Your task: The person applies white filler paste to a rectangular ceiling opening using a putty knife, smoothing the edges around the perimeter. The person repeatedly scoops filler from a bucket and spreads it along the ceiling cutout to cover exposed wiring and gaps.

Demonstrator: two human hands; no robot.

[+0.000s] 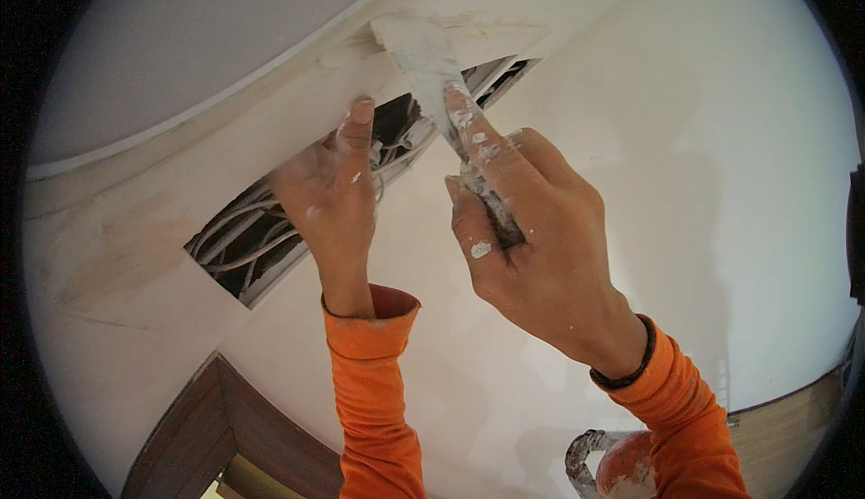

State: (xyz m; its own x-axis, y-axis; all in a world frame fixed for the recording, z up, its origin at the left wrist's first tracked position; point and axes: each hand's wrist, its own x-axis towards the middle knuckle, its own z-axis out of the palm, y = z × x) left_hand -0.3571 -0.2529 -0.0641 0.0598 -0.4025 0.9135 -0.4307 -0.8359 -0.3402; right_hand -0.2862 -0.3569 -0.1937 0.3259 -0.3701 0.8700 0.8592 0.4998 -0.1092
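My right hand [527,220] is closed around the handle of a plaster-smeared putty knife [423,62], its index finger along the blade, which rests against the pale ceiling trim [320,94] above a long cut-out. White daubs mark that hand. My left hand [329,193] is at the cut-out's edge, thumb stretched upward; its other fingers are blurred and partly hidden, so their grip is unclear. Loose cables [239,242] show inside the dark opening to the left of that hand and behind it.
A pale wall [649,166] fills the right side. A brown wooden frame [194,418] stands at the lower left. A reddish, plaster-stained object with a wrapped loop handle [622,463] is at the lower right, beside a wooden surface [784,418]. A grey ceiling panel [198,31] curves across the upper left.
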